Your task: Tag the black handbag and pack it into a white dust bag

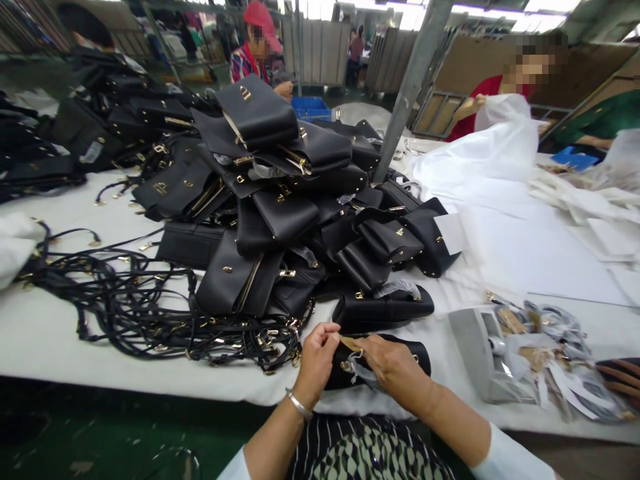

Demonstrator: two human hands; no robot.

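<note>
The bag (340,377) being worked on lies on its side at the near edge of the table (40,343), low and just right of centre in the frame, with both hands over it. A narrow tan strip (349,343) spans the short gap between the hands, above the bag's upper side. The left hand (320,357) has its thumb and fingertips pinched on one end, and the right hand (393,367) looks closed on the other, though its thumb is mostly hidden from me. Clear wrap (369,375) hangs about the fittings below the right fingers. I judge this to be fine handling of the strip at the bag's hardware; the next move calls for a steady pinch at both ends, with the loose wrap kept out from between them. How the strip is fixed, if at all, I cannot tell.

Just behind, a second bag (373,317) lies parallel. Beyond it a heap of black bags (285,220) fills the middle of the frame, and tangled straps (135,313) spread to the left. At lower right stands a grey holder (470,353), with scraps (560,360) beside it. White sheets (530,247) cover the right side, where a co-worker (510,83) in red lifts white plastic (500,133).
</note>
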